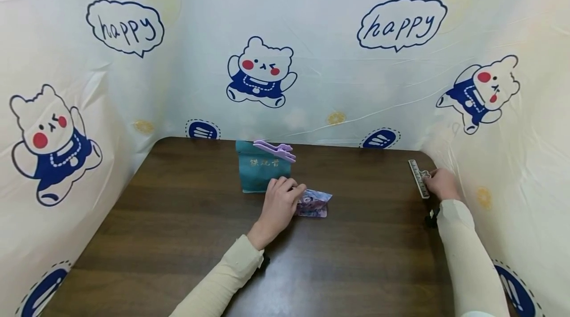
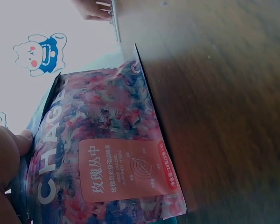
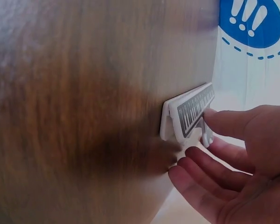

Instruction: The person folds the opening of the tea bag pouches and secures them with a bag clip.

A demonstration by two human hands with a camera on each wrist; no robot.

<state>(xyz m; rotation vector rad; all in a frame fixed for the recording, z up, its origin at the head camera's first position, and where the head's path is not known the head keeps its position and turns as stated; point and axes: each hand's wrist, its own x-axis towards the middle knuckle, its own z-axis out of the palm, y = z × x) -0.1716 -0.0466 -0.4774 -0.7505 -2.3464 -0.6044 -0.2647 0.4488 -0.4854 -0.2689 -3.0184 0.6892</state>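
My left hand (image 1: pixel 279 202) is at the left end of a colourful tea bag pouch (image 1: pixel 313 203), pinching its top edge. In the left wrist view, the pouch (image 2: pixel 102 126) shows a pink label and the letters "CHAGE", with the thumb (image 2: pixel 21 143) at its upper edge. At the table's far right, my right hand (image 1: pixel 444 184) pinches the handle of a white bag clip (image 1: pixel 418 179) with a piano-key pattern. The right wrist view has thumb and forefinger on the handle of this clip (image 3: pixel 189 112), its long bar close over the wood, other fingers loosely bent.
Behind the left hand stands a teal pouch (image 1: pixel 262 171) with gold characters, a purple clip (image 1: pixel 275 151) across its top right. Beneath everything is a brown wooden table (image 1: pixel 178 238). A pale printed curtain (image 1: pixel 311 0) encloses the back and sides.
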